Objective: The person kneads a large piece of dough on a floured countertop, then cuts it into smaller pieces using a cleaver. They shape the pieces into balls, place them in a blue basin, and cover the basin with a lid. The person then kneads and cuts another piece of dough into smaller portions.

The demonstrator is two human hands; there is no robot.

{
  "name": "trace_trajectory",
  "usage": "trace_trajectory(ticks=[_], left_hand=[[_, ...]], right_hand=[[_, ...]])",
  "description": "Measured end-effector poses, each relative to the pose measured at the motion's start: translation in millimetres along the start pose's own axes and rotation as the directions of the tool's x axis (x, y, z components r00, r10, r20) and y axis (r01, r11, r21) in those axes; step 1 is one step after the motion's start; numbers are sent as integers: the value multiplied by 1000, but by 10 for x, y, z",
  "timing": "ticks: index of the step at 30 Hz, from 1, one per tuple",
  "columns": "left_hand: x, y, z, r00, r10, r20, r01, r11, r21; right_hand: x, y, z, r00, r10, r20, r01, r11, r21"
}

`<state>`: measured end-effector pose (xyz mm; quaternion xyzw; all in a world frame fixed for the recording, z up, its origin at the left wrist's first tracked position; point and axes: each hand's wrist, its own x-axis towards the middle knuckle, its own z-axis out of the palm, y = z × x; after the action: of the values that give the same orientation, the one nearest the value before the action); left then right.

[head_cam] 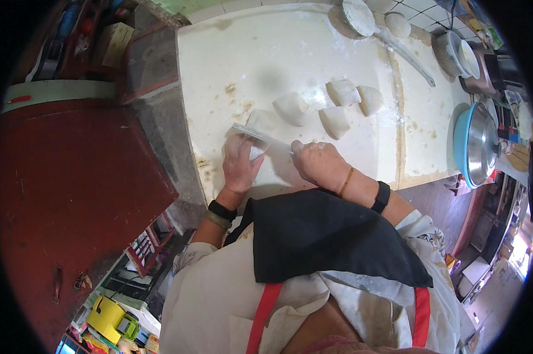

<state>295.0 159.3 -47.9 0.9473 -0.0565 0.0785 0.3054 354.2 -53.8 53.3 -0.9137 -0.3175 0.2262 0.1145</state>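
My right hand (317, 163) grips the handle end of a knife (260, 135), whose pale, flat blade points left across the dough. Under and beside the blade, my left hand (241, 161) is on a small piece of dough (257, 150). Just beyond the blade lies another dough piece (260, 120), partly hidden by it. Farther right on the floured work surface (231, 53) sit several cut dough pieces, among them a wide one (291, 109), a squarish one (343, 92) and a nearer one (334, 122).
A bowl of flour (358, 17), a long metal-handled tool (406, 57) and a round dough ball (398, 25) lie at the back right. A blue basin with a metal lid (476, 145) stands at the right edge. A dark red panel (80, 190) is at left.
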Motion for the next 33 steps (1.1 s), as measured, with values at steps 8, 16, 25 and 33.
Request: trace_trajectory(ticks=[8, 16, 25, 33], left_hand=[[131, 63, 12, 999, 21, 45, -23, 999, 46], [148, 10, 5, 995, 39, 91, -44, 998, 47], [63, -2, 5, 994, 109, 14, -109, 994, -20], [2, 193, 3, 975, -218, 51, 212, 972, 99]], right_hand=[[12, -26, 37, 1000, -1, -14, 2, 1000, 27], [140, 38, 211, 999, 26, -35, -25, 998, 50], [780, 103, 473, 995, -48, -88, 66, 976, 206], [-547, 835, 99, 826, 341, -449, -64, 847, 527]])
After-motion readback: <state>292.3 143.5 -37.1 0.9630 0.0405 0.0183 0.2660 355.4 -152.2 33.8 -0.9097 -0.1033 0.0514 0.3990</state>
